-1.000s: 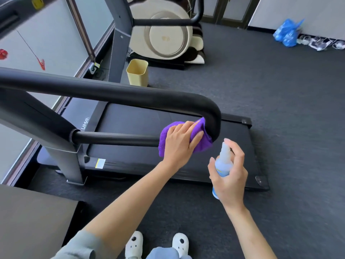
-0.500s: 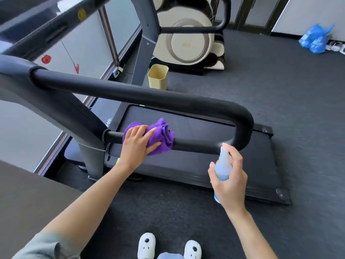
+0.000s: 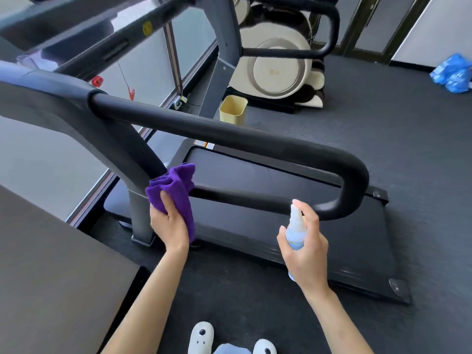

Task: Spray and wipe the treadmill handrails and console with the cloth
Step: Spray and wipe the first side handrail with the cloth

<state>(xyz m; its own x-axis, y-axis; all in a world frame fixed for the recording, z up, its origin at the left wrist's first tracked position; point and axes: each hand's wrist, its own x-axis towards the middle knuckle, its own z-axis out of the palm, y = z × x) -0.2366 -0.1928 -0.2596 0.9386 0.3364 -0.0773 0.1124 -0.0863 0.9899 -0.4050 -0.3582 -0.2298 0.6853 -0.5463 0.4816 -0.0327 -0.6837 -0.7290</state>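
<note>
We had the purple cloth (image 3: 176,186) bunched in our left hand (image 3: 168,227), fingers curled round it, pressed against the lower bar of the handrail (image 3: 255,139) right where it met the upright post (image 3: 139,213). Our right hand (image 3: 305,254) gripped the spray bottle (image 3: 295,232) just below that bar's curved end. Beyond the handrail sat the treadmill belt (image 3: 281,226), and further off, a yellow bin (image 3: 233,109).

Cloth (image 3: 176,186) on handrail (image 3: 229,139); bin (image 3: 233,109) behind; bottle (image 3: 295,233) right.
</note>
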